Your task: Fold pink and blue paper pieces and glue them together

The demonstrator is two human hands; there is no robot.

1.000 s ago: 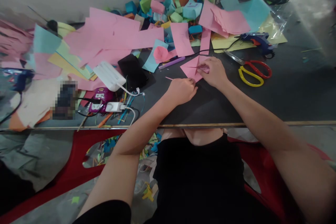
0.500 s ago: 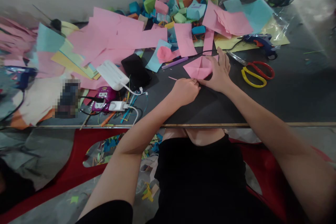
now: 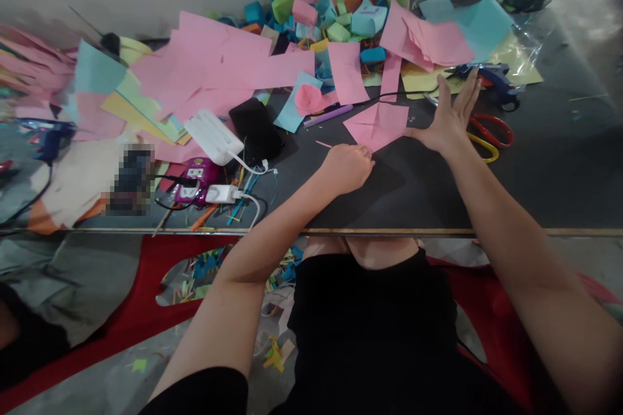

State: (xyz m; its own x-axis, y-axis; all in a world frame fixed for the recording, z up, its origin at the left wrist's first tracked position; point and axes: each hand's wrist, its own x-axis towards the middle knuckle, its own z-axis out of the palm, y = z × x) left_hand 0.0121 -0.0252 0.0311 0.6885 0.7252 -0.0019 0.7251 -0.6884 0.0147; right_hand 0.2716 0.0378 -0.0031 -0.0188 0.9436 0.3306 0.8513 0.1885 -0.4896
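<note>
A folded sheet of pink paper lies on the dark table, creased, with a corner pointing toward me. My left hand is closed at that near corner, its fingertips pinching or pressing the paper's edge. My right hand is open, fingers spread, just right of the sheet. Its thumb reaches close to the paper's right side; whether it touches I cannot tell. Partly hidden under the right hand are scissors with red and yellow handles. A blue glue gun lies beyond its fingertips.
Loose pink sheets spread across the back left, beside a heap of small coloured paper pieces. A purple stick, a black phone, a white power bank and a purple power socket with cables lie left of my hands.
My right hand has let go of the pink paper and moved right, fingers spreading, over the scissors. The paper's right side now lies uncovered. My left hand stays at the near corner.
</note>
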